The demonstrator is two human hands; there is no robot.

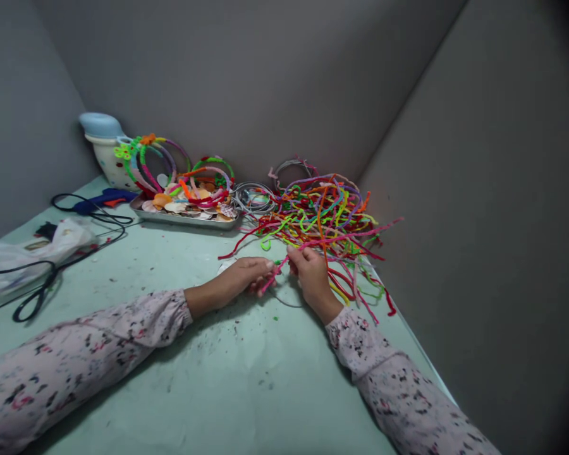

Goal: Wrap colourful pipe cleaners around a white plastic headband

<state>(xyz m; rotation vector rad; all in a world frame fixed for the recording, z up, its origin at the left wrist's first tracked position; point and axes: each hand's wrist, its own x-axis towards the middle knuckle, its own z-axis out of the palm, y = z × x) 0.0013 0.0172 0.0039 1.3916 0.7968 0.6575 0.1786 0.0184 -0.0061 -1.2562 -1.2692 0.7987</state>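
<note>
A pink fuzzy stem (334, 239) runs between my two hands and on past the right one, over the pile. My left hand (249, 275) pinches its lower end, where a bit of green shows by the fingertips. With thumb and finger, my right hand (309, 273) grips the same stem a little higher. A thin grey wire loop (284, 304) curves below and between the hands; where its ends go is hidden. Just behind my hands lies a tangled pile of coloured fuzzy stems (313, 212).
A metal tray (184, 220) holds shells and wrapped hoops. Coiled wires (253, 197) lie beside it. At the left are a white and blue container (107, 151), a blue tool (102, 200), black cable (40, 303) and a plastic bag (38, 253). Grey walls enclose the table.
</note>
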